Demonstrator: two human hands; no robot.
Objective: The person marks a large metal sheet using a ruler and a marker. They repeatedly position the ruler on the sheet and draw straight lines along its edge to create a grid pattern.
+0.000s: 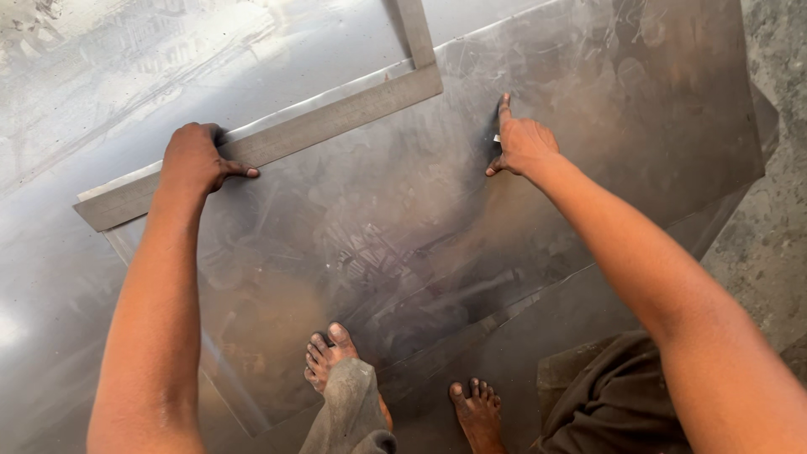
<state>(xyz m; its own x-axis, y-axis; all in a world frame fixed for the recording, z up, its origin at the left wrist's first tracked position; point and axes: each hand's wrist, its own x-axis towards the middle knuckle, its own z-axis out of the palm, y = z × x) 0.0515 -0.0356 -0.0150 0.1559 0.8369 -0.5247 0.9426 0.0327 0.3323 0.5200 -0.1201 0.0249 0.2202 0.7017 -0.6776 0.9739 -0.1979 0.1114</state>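
Left hand (pixel 197 158) pressed flat, fingers closed over the steel square (pixel 277 143) lying across the metal sheet's (pixel 403 235) far edge. Right hand (pixel 521 143) lay on the sheet, fingers pinching a small marker (pixel 497 138).

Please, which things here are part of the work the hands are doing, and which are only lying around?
In use:
- left hand pressing on the steel square
- right hand with a small marking tool, too small to tell its kind
- metal sheet under both

Lying about:
- larger sheet underneath
- concrete floor
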